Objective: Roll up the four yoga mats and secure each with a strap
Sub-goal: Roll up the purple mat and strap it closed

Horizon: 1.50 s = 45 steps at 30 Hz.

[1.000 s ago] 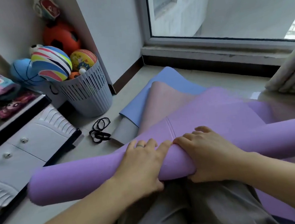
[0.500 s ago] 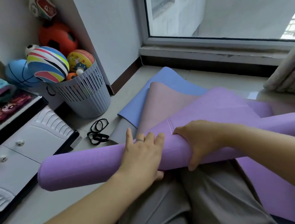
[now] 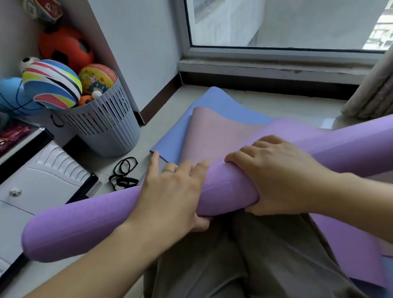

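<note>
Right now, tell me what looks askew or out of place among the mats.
The purple roll sits slanted, its right end higher in view than its left. Under it the pink mat and blue mat lie fanned, edges not lined up. Nothing looks damaged.

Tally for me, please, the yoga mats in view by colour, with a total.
Purple yoga mats: 2, one part-rolled, one flat beneath
Blue yoga mat: 1
Pink yoga mat: 1
Total: 4
</note>
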Each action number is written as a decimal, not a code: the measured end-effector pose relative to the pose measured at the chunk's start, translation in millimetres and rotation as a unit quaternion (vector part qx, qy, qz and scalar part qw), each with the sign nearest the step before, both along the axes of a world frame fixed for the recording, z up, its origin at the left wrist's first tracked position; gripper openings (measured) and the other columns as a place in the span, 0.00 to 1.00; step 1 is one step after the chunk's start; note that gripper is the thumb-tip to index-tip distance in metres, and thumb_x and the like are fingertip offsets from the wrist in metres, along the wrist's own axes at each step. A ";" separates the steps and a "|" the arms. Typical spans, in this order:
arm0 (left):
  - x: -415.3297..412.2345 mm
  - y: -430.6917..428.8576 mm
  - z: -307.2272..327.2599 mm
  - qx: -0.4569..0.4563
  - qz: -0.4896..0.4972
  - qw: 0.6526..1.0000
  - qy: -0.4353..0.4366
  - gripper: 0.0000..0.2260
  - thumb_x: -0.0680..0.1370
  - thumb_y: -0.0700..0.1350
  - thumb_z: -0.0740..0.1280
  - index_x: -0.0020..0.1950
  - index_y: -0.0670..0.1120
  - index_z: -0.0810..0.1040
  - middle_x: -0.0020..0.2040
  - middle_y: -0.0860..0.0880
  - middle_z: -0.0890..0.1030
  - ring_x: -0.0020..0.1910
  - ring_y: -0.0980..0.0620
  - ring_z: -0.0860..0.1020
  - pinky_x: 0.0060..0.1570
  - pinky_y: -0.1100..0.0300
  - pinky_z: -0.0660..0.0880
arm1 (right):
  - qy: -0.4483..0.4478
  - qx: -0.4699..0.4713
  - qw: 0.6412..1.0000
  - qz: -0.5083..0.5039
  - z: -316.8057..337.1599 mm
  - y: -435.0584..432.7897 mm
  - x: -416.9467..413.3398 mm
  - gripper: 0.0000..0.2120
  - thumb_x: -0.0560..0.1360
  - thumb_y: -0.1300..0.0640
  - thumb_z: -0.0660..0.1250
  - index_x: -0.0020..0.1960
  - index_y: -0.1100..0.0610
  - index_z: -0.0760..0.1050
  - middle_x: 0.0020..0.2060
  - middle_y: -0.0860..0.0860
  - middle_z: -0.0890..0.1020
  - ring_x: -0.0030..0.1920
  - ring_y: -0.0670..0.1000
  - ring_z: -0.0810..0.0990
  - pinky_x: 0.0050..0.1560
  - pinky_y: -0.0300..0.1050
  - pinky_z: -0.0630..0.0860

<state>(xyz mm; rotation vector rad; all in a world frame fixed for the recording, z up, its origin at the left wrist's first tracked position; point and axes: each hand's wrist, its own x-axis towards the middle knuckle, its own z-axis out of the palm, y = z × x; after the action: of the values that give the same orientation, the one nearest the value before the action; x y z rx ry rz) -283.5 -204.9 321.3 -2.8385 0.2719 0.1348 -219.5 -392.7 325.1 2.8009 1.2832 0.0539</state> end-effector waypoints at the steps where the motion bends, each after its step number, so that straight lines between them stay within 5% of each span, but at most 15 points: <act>1: -2.0 -0.8 5.2 -0.004 -0.007 1.000 0.000 0.43 0.68 0.66 0.65 0.76 0.52 0.50 0.65 0.51 0.69 0.63 0.48 0.71 0.74 0.42 0.44 | 0.002 -0.016 1.000 0.004 8.9 -3.3 -1.6 0.32 0.58 0.38 0.65 0.60 0.49 0.73 0.47 0.45 0.80 0.47 0.52 0.79 0.54 0.47 0.70; 8: -20.0 -20.9 -21.0 0.005 -0.071 0.992 0.103 0.40 0.69 0.61 0.68 0.74 0.47 0.54 0.63 0.45 0.70 0.62 0.45 0.71 0.73 0.44 0.45 | 0.093 -0.044 0.995 -0.009 -43.1 -17.7 -38.9 0.37 0.57 0.39 0.68 0.62 0.55 0.72 0.50 0.50 0.81 0.48 0.55 0.79 0.54 0.50 0.73; 13: -10.1 -6.5 -30.5 -0.054 -0.086 0.987 0.124 0.38 0.66 0.63 0.67 0.71 0.49 0.60 0.61 0.47 0.73 0.58 0.45 0.73 0.70 0.48 0.59 | -0.037 0.000 0.999 0.013 -59.4 -22.2 -57.0 0.54 0.48 0.39 0.74 0.69 0.62 0.65 0.59 0.58 0.78 0.55 0.58 0.78 0.60 0.59 0.63; 16: 11.7 8.0 -29.5 -0.139 -0.062 0.968 0.197 0.37 0.64 0.66 0.70 0.68 0.52 0.64 0.60 0.50 0.76 0.58 0.47 0.75 0.61 0.52 0.68 | -0.056 0.003 0.998 0.004 -64.1 -12.1 -43.3 0.51 0.47 0.43 0.77 0.66 0.62 0.67 0.51 0.57 0.80 0.47 0.59 0.80 0.59 0.60 0.69; 18: 19.3 11.3 -28.3 -0.158 -0.038 0.964 0.209 0.39 0.65 0.68 0.70 0.70 0.53 0.63 0.63 0.51 0.75 0.62 0.49 0.72 0.64 0.50 0.66 | 0.010 -0.028 1.000 -0.006 -54.6 -2.6 -28.9 0.45 0.50 0.44 0.75 0.64 0.59 0.69 0.48 0.54 0.79 0.45 0.58 0.80 0.54 0.57 0.74; 21: 7.7 -4.7 -34.7 -0.035 -0.036 0.995 0.084 0.43 0.69 0.68 0.66 0.75 0.47 0.55 0.67 0.47 0.69 0.66 0.45 0.67 0.73 0.39 0.47 | 0.120 -0.069 0.990 -0.016 -39.0 6.6 -7.0 0.38 0.60 0.41 0.72 0.65 0.53 0.66 0.54 0.50 0.76 0.54 0.55 0.76 0.55 0.50 0.73; 24: -4.6 -22.0 -43.7 -0.017 0.009 0.999 0.037 0.45 0.70 0.64 0.68 0.76 0.45 0.48 0.67 0.46 0.66 0.66 0.45 0.66 0.73 0.41 0.40 | 0.183 -0.078 0.980 -0.024 -31.4 12.1 6.0 0.39 0.59 0.39 0.75 0.64 0.53 0.65 0.54 0.50 0.76 0.54 0.54 0.76 0.55 0.50 0.73; 28: 1.5 -16.8 -44.3 -0.049 0.012 0.998 0.029 0.45 0.68 0.64 0.69 0.76 0.47 0.51 0.67 0.47 0.67 0.66 0.45 0.67 0.74 0.42 0.45 | 0.038 -0.136 0.990 -0.017 -39.1 4.4 -12.8 0.54 0.59 0.37 0.74 0.75 0.57 0.54 0.61 0.54 0.72 0.61 0.57 0.73 0.69 0.59 0.60; 30: 5.5 -12.7 -43.1 -0.068 0.011 0.997 0.033 0.44 0.67 0.64 0.68 0.75 0.47 0.53 0.66 0.47 0.69 0.65 0.44 0.68 0.74 0.41 0.46 | -0.036 -0.074 0.996 -0.024 -52.3 0.2 -21.0 0.58 0.51 0.39 0.77 0.73 0.59 0.60 0.56 0.57 0.76 0.55 0.59 0.77 0.66 0.62 0.59; 32: 10.4 -12.5 -42.0 -0.067 0.014 0.997 0.033 0.44 0.67 0.64 0.68 0.75 0.47 0.54 0.66 0.47 0.69 0.64 0.44 0.69 0.73 0.38 0.46 | -0.046 0.019 0.998 -0.036 -66.1 -2.1 -17.0 0.50 0.49 0.43 0.77 0.67 0.57 0.67 0.49 0.55 0.80 0.47 0.59 0.80 0.63 0.60 0.62; 36: -0.6 -16.8 -43.8 -0.050 0.028 0.998 -0.020 0.44 0.67 0.61 0.71 0.75 0.48 0.52 0.67 0.45 0.68 0.65 0.43 0.69 0.70 0.34 0.42 | 0.011 0.039 0.998 -0.056 -57.0 2.5 -4.1 0.39 0.52 0.43 0.71 0.62 0.54 0.72 0.46 0.51 0.81 0.45 0.57 0.81 0.63 0.58 0.69; 39: -2.8 -5.1 -39.6 -0.099 -0.008 0.986 -0.133 0.47 0.57 0.58 0.80 0.71 0.48 0.62 0.59 0.43 0.76 0.55 0.42 0.77 0.67 0.32 0.52 | -0.057 0.097 0.993 -0.044 -38.0 0.3 4.2 0.35 0.54 0.42 0.68 0.60 0.53 0.75 0.46 0.49 0.83 0.45 0.55 0.81 0.62 0.59 0.71; 45: 15.5 -0.4 18.9 -0.108 -0.053 0.950 -0.289 0.37 0.62 0.50 0.78 0.69 0.48 0.71 0.58 0.41 0.77 0.56 0.38 0.76 0.68 0.31 0.51 | -0.164 0.215 0.962 -0.042 10.7 1.8 18.6 0.29 0.59 0.44 0.68 0.58 0.52 0.77 0.48 0.48 0.83 0.47 0.56 0.82 0.61 0.57 0.70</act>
<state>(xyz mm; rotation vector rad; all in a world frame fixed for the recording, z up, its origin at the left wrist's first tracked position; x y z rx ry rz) -268.1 -205.3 340.2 -2.9033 0.3196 -0.7805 -200.9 -390.9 335.9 3.0004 1.1868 0.8524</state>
